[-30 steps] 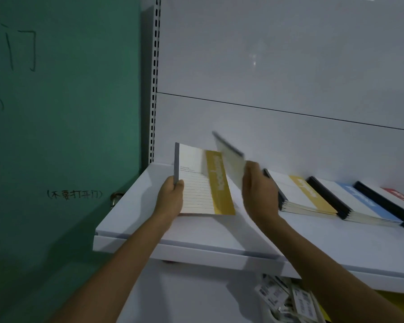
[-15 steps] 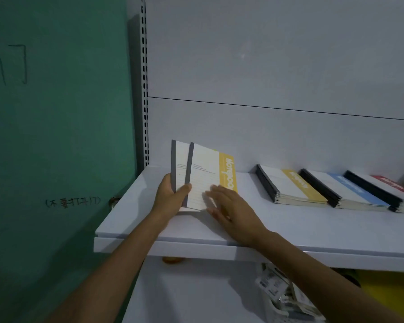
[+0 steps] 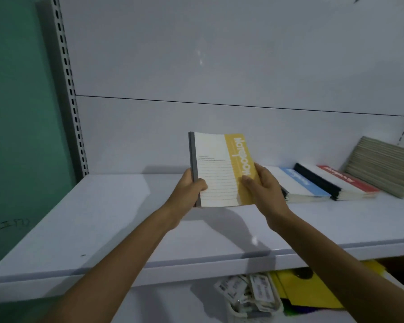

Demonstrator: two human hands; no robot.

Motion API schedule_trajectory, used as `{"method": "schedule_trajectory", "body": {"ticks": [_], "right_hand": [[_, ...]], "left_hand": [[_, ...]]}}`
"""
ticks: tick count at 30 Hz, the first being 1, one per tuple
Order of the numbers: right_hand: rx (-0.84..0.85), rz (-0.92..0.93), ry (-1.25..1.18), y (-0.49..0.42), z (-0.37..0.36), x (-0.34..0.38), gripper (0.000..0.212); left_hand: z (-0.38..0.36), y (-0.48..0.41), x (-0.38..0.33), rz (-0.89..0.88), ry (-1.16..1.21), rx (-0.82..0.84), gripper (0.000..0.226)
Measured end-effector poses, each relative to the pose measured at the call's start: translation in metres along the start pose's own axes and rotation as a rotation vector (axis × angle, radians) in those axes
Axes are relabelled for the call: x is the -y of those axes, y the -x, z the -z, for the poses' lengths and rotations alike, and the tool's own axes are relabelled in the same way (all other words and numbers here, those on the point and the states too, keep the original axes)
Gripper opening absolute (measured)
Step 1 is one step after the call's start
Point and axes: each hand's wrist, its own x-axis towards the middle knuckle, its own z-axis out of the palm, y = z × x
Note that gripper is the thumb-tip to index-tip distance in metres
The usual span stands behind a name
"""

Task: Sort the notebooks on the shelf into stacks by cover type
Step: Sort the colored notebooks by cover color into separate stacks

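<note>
I hold a small pile of yellow-band notebooks tilted up above the white shelf. My left hand grips the grey spine edge, thumb on the cover. My right hand grips the yellow edge, thumb on the band. To the right on the shelf lies a stack of blue-band notebooks, partly behind my right hand. Beside it lies a stack of red-band notebooks with black spines. A stack of plain brownish notebooks leans at the far right.
A green wall with handwriting borders the shelf on the left, beside a perforated upright. Below the shelf lie white tags and yellow sheets. The left half of the shelf is bare.
The two yellow notebooks, offset before, are now squared together and carried right, towards the other stacks. My right hand went from lying flat on the cover to gripping the yellow edge.
</note>
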Motion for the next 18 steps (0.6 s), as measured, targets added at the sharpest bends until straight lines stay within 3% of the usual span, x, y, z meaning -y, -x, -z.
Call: {"method": "schedule_trajectory", "body": {"ticks": [3, 6, 11, 16, 18], "right_hand": [[-0.068, -0.047, 0.014, -0.020, 0.023, -0.009, 0.025], [-0.103, -0.089, 0.040, -0.042, 0.039, -0.015, 0.031], [-0.014, -0.163, 0.223, -0.073, 0.046, -0.032, 0.036], [0.133, -0.184, 0.332, -0.082, 0.047, -0.051, 0.036], [0.140, -0.190, 0.322, -0.085, 0.049, -0.059, 0.045]], "left_hand": [[-0.031, -0.022, -0.001, -0.025, -0.098, -0.004, 0.025], [-0.051, -0.056, 0.006, -0.065, -0.407, -0.085, 0.024], [-0.061, -0.098, 0.034, 0.116, -0.620, -0.093, 0.052], [-0.063, -0.108, 0.063, 0.243, -0.463, -0.077, 0.095], [-0.066, -0.108, 0.064, 0.196, -0.452, -0.120, 0.089]]}}
